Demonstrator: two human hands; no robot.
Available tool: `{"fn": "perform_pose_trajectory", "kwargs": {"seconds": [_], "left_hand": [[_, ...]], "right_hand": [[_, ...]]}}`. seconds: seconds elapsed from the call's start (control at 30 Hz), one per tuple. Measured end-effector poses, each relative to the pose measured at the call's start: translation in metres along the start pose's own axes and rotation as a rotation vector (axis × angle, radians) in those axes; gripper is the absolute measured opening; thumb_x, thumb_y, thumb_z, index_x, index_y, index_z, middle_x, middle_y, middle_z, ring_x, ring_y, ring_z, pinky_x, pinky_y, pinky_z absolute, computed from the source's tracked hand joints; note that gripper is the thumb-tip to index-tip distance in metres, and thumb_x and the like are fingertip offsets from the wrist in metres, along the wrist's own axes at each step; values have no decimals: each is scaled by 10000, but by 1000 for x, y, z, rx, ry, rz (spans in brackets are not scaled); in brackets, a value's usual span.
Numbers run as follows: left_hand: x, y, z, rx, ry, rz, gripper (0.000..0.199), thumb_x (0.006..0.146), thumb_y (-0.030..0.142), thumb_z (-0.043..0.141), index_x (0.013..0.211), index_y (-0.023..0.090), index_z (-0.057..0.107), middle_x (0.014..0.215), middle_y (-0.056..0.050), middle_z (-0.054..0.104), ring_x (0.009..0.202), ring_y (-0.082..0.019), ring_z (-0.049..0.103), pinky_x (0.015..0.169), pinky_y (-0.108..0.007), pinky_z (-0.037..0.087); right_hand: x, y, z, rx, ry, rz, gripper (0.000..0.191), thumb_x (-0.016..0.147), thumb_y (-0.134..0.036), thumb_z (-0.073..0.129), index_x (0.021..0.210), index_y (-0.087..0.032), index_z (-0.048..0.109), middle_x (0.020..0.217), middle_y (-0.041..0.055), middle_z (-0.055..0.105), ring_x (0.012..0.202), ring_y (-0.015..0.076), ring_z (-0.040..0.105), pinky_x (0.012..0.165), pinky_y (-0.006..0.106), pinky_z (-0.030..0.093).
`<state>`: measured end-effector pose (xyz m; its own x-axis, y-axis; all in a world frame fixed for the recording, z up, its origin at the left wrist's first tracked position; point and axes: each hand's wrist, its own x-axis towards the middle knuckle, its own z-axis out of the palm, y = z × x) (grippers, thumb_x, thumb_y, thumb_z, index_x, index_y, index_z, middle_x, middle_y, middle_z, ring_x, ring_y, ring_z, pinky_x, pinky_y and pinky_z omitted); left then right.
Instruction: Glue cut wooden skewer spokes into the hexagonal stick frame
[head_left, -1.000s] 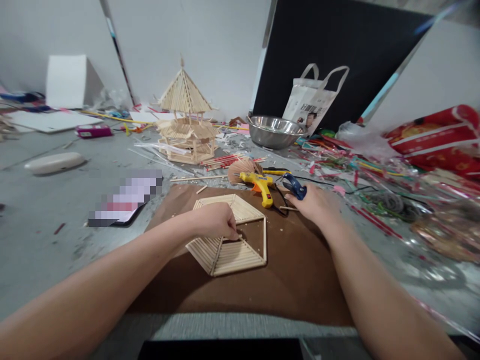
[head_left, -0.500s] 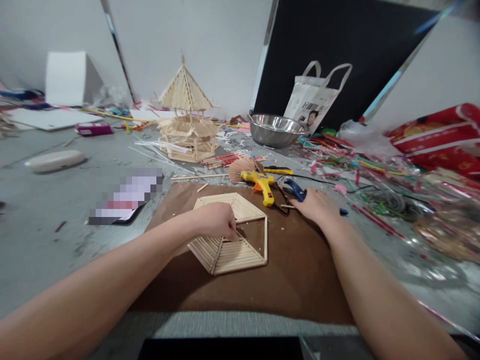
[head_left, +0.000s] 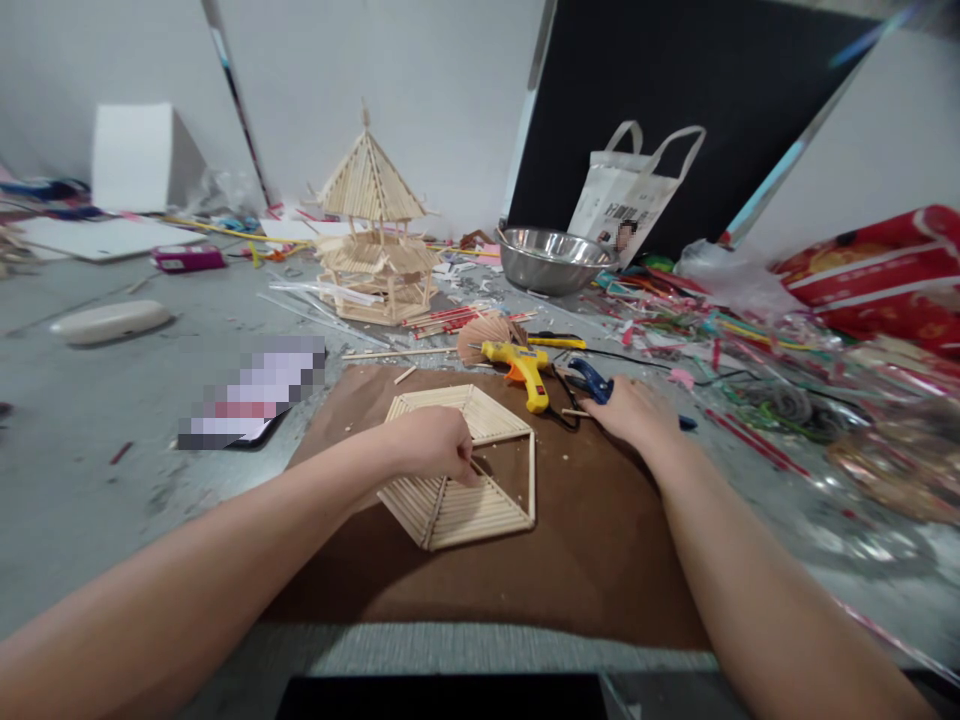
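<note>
Left hand [head_left: 435, 440] curled closed over centre of stick hexagon [head_left: 480, 515]; blue tool [head_left: 590, 380] slants under right hand [head_left: 636, 412], gripped or not, can't tell

Hexagonal stick panel [head_left: 480, 512]: one, center
Pagoda model [head_left: 373, 190]: one, upper left of center
Yellow glue gun [head_left: 531, 378]: one, center
Blue-handled tool [head_left: 589, 380]: one, right of center
Metal bowl [head_left: 555, 268]: one, upper center
White tote bag [head_left: 619, 195]: one, upper right
Bag handles [head_left: 684, 150]: two
Phone [head_left: 259, 390]: one, left
Red-marked sticks [head_left: 450, 320]: several, overlapping, exact number unclear
</note>
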<state>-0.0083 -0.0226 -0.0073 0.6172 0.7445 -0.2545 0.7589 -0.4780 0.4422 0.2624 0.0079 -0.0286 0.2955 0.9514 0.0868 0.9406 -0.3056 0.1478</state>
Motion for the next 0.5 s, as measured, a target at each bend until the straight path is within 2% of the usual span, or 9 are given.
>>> {"fn": "perform_pose_trajectory", "kwargs": {"seconds": [0.5], "left_hand": [[-2,5,-3,-2,-45,4,215,564,372,553,602,186,654,505,3,567,457,-91,443,447,-199,272]], "right_hand": [[1,0,1,7,-6,12,609,637,-609,369,953,-108,511,983,173,533,937,312,482,720,400,379]]}}
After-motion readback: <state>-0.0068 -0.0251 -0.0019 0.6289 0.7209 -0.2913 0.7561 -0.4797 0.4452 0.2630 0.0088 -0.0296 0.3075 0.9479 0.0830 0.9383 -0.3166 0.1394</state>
